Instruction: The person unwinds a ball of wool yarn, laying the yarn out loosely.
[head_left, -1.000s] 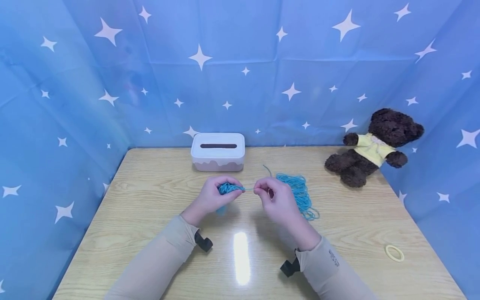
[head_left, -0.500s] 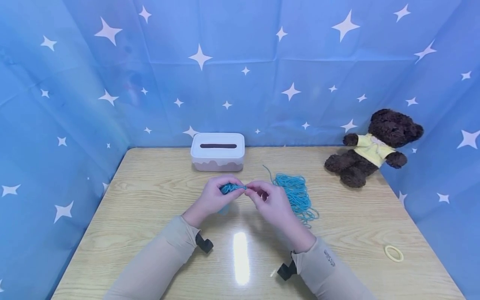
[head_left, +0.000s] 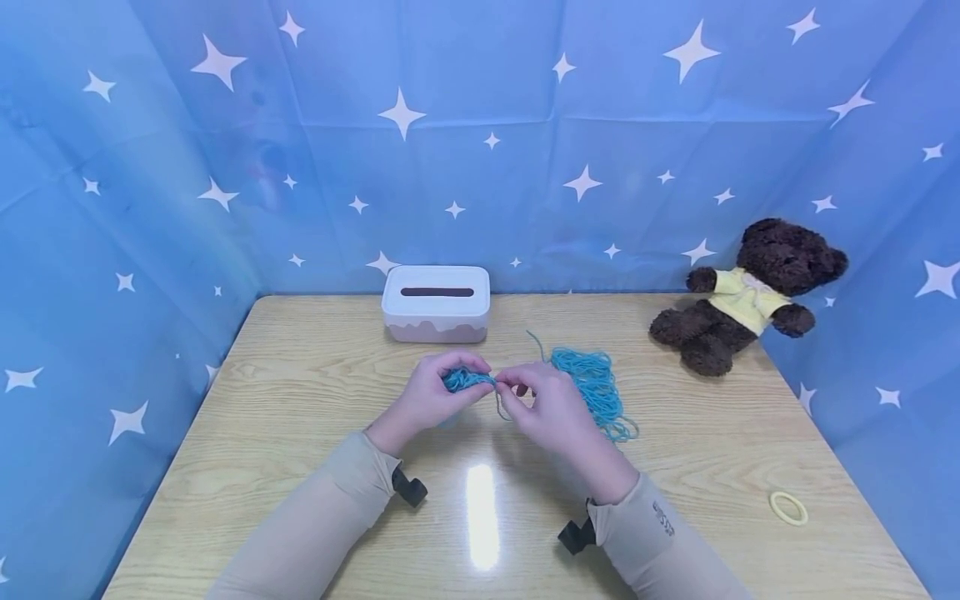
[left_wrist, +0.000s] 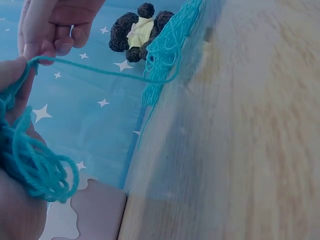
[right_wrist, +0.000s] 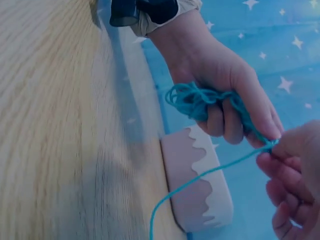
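Note:
My left hand grips a gathered bundle of teal yarn, whose loops spill past the curled fingers in the right wrist view. At the bundle's tip, thumb and index finger pinch the strands. Close against them, my right hand pinches yarn at the same spot, its fingertips nearly touching the left ones. From there a single strand runs across to a loose pile of teal yarn lying on the table, partly behind the right hand. Exactly how the strand meets the bundle is hidden by the fingertips.
A white and mauve tissue box stands at the table's back edge, beyond the left hand. At the back right sits a dark brown teddy bear in a yellow shirt. A pale yellow ring lies on the wooden table at right.
My right hand has come leftward from a short gap to meet the left fingertips. A loose bit of strand now hangs below the right fingers. The left hand stays almost in place.

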